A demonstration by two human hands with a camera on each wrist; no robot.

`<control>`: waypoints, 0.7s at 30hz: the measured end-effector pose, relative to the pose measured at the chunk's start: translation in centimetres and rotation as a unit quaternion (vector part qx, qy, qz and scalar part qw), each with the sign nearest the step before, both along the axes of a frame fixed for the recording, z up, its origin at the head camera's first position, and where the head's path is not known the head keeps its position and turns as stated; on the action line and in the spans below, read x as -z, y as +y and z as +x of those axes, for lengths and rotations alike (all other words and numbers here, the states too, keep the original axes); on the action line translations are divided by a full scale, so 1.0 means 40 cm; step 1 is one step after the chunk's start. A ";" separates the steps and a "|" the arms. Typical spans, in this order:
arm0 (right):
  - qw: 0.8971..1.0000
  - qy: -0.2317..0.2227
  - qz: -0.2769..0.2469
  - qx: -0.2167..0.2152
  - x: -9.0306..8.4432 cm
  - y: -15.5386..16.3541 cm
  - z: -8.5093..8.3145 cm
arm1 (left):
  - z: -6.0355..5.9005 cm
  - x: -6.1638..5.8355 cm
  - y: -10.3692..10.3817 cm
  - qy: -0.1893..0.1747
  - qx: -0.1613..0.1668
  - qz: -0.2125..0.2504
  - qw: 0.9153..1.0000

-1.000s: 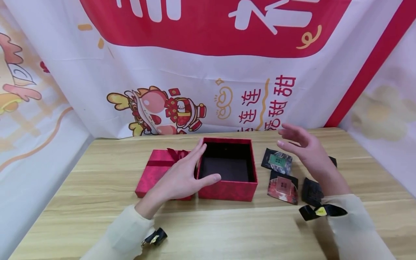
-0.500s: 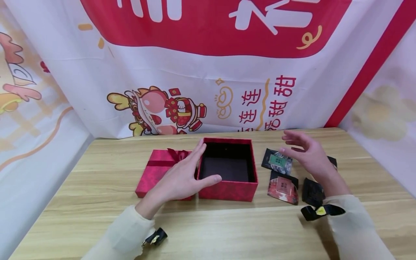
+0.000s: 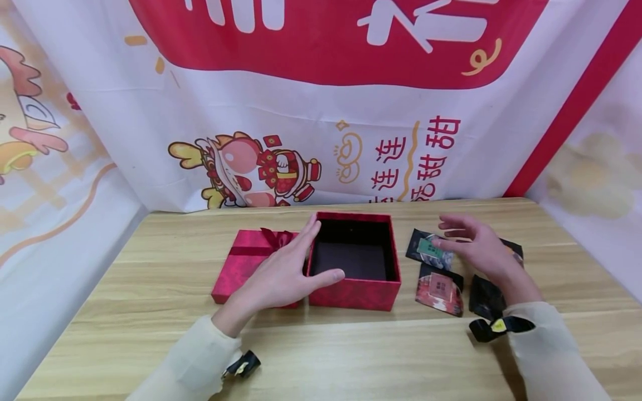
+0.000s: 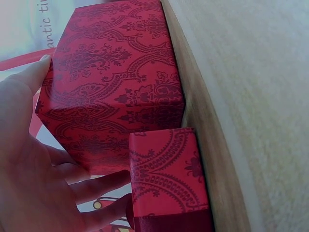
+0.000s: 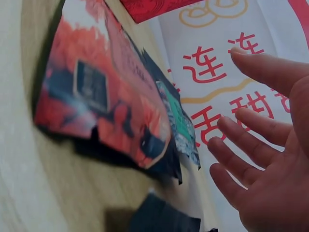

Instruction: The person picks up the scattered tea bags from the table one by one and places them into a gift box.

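Observation:
An open red box (image 3: 353, 293) with a dark, empty inside stands mid-table. Its red lid (image 3: 239, 266) with a ribbon bow lies just left of it. My left hand (image 3: 283, 273) rests flat against the box's left wall, thumb on the front rim, fingers straight. The left wrist view shows the patterned box (image 4: 113, 82), the lid (image 4: 166, 174) and my fingers (image 4: 96, 186) between them. My right hand (image 3: 473, 245) hovers open over a green-labelled packet (image 3: 428, 249). In the right wrist view its fingers (image 5: 241, 154) are spread just clear of that packet (image 5: 181, 123).
A red-labelled packet (image 3: 440, 287) and a black packet (image 3: 484, 296) lie right of the box, with another packet (image 3: 514, 249) partly hidden behind my right hand. The wooden table (image 3: 351, 356) ends at a printed banner (image 3: 321, 111) along the back and sides.
My right hand has come down and a little left, from above the table to just over the green-labelled packet. The left hand and box have stayed put.

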State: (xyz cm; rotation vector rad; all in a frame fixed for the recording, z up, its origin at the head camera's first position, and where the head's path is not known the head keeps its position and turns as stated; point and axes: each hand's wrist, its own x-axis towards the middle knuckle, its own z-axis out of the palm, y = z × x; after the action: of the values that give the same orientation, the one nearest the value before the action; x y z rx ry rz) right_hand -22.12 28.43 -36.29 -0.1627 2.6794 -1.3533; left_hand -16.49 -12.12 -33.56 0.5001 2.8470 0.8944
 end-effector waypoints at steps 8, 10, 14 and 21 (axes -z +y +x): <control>0.998 -0.035 0.043 0.000 0.017 0.009 -0.012 | -0.001 0.000 0.000 0.001 0.000 -0.002 1.000; 0.998 -0.038 0.052 -0.004 0.020 0.010 -0.013 | 0.000 -0.001 0.000 0.000 -0.002 -0.003 1.000; 0.997 -0.042 0.071 -0.014 0.026 0.010 -0.016 | 0.000 -0.003 0.001 0.000 -0.003 -0.004 1.000; 0.992 -0.043 0.115 -0.040 0.028 0.006 -0.018 | 0.001 -0.005 0.003 0.000 -0.003 -0.004 1.000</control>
State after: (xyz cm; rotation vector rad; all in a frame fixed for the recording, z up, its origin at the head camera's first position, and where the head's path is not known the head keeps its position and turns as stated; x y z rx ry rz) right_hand -22.82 28.68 -37.41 -0.1819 2.6981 -0.9973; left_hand -16.45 -11.98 -33.34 0.4894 2.8522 0.8836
